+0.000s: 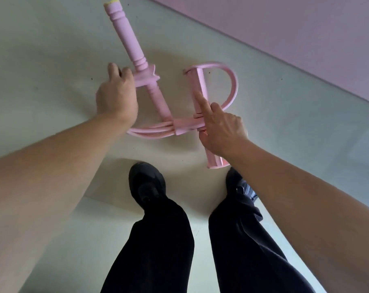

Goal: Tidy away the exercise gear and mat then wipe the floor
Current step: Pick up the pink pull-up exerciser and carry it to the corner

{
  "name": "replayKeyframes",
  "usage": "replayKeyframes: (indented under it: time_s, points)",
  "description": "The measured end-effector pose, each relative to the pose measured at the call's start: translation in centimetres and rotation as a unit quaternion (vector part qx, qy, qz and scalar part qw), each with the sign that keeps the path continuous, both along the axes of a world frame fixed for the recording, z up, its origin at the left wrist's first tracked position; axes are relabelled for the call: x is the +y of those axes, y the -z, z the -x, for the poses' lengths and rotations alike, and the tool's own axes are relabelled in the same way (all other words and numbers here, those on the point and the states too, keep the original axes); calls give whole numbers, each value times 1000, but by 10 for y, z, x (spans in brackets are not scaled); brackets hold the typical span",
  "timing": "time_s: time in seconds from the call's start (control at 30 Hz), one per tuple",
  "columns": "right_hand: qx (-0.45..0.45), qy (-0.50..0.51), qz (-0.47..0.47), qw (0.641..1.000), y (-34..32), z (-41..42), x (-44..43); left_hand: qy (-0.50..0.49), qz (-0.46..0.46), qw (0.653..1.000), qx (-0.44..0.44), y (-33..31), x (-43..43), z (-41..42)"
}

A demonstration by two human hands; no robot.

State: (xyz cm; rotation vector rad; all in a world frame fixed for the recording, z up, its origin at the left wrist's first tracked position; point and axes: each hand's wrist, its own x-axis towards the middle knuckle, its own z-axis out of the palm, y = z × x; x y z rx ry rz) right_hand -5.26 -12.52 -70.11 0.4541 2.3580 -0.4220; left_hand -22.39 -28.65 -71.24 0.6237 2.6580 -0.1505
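One pink exerciser (180,126) lies on the pale floor (42,60) just ahead of the person's feet, clear of the mat. It has one long foam handle (126,39) with a yellowish tip, one flat foot bar (199,87) with one curved strap (232,81) arching over it, and a bundle of cords (149,132) joining the two; how many cords there are cannot be made out, as they blur together.

The left hand (116,96) is on the handle at its middle joint, fingers curled round it, though the fingertips are hidden behind the knuckles. The right hand (223,130) holds the foot bar near where the cords meet it, forefinger laid straight along the bar and the other fingers wrapped round it. The bar's near end shows below the wrist.

One pink mat (285,28) fills the top right corner, cut off by the frame edges. Two dark shoes, the left (146,180) fully seen and the right (235,180) partly covered by the forearm, stand below dark trousers (158,240).
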Motion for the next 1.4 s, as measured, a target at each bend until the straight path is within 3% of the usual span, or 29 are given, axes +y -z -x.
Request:
replayKeyframes:
  time_s: [0.2, 0.43, 0.63, 0.8, 1.0, 1.2, 1.4]
  points:
    - [35, -2, 5, 999, -147, -6, 31, 35, -70, 997, 19, -151, 31, -20]
    - [84, 83, -36, 992, -420, 13, 122, 61, -169, 982, 63, -422, 126, 19]
    - [185, 181, -116, 959, -650, 18, 197, 34, -278, 950, 138, -680, 195, 49]
    - [254, 229, -174, 923, -770, 10, 217, 70, -345, 916, 194, -829, 224, 56]
    - [339, 276, -248, 864, -875, -21, 206, 291, -307, 886, 189, -917, 237, 32]
    - [351, 364, -314, 804, -909, -93, 182, 426, -302, 837, 165, -940, 263, -26]
    - [347, 421, -382, 746, -944, -204, 183, 539, -263, 788, 138, -956, 304, -137]
